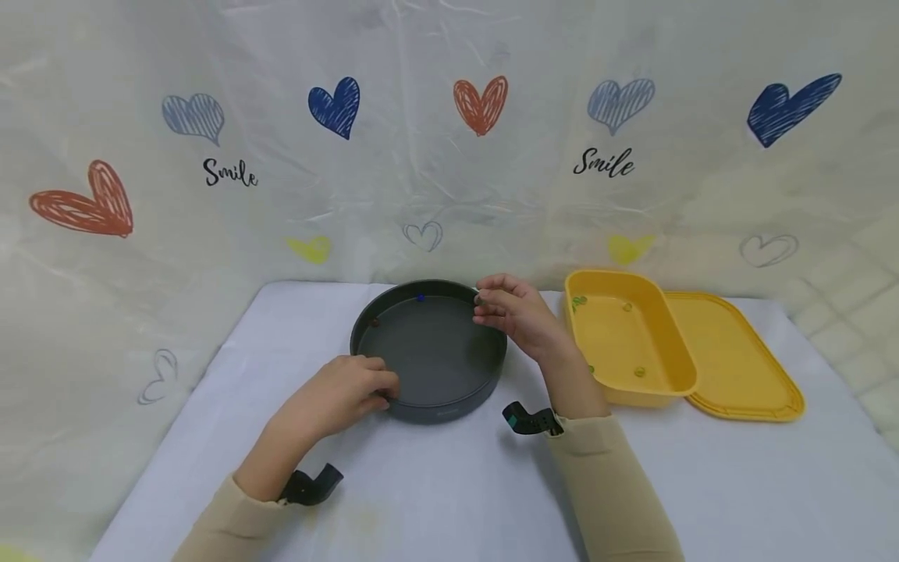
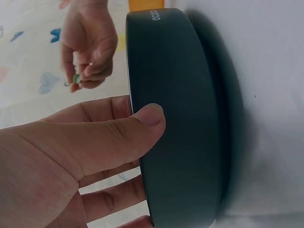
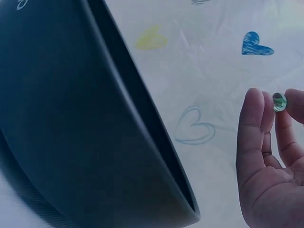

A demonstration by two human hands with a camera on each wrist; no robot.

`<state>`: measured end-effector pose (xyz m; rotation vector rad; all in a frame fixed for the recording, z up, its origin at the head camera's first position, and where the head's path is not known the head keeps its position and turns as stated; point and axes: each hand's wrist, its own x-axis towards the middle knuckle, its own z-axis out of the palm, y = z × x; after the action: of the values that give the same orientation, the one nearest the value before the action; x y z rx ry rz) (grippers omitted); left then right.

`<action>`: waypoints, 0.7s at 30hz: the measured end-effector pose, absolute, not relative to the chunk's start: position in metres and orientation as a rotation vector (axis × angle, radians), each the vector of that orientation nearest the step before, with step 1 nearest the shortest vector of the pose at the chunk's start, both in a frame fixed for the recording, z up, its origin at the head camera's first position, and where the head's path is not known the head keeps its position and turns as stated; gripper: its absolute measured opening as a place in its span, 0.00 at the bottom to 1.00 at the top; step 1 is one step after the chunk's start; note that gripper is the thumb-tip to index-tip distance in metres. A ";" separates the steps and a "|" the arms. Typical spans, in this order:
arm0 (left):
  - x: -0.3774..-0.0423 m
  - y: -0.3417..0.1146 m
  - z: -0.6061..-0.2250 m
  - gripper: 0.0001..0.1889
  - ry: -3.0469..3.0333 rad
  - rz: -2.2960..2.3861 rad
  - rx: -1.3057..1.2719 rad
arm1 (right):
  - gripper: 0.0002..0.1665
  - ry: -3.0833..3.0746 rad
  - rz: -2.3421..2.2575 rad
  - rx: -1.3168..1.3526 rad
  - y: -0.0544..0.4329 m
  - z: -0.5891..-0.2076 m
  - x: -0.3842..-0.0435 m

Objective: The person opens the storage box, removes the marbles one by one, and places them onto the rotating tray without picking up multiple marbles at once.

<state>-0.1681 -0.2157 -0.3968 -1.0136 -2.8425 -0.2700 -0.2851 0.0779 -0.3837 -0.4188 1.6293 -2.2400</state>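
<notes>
A round, dark grey pan (image 1: 435,351) stands on the white cloth between my hands. My left hand (image 1: 347,394) grips its near-left rim; in the left wrist view the thumb (image 2: 151,115) lies along the outer wall and the other fingers go over the rim. Raised by the pan's right rim, my right hand (image 1: 523,316) pinches a small clear marble with green inside (image 3: 280,102) between thumb and fingertips. Inside the pan, near its back and left wall, lie a small blue ball (image 1: 421,297) and a small reddish-brown ball (image 1: 375,321).
A yellow tub (image 1: 684,382) stands to the right with several small clear-green marbles (image 1: 640,372) in it. Its yellow lid (image 1: 744,367) lies flat beside it, partly behind the tub. A pale sheet (image 1: 534,172) with printed hearts rises behind the table.
</notes>
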 end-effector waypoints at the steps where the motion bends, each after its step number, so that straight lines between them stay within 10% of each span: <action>1: -0.168 -0.216 -0.397 0.10 -2.840 -0.269 -1.011 | 0.08 1.630 -2.234 -0.420 0.077 -0.385 -0.285; 21: -0.169 -0.215 -0.397 0.10 -2.831 -0.271 -1.025 | 0.08 1.916 -1.991 -0.491 0.054 -0.404 -0.281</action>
<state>-0.1688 -0.2147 -0.3972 -1.0248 -2.8310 -0.2713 -0.2806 0.0545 -0.4039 -0.4912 1.9164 -1.9908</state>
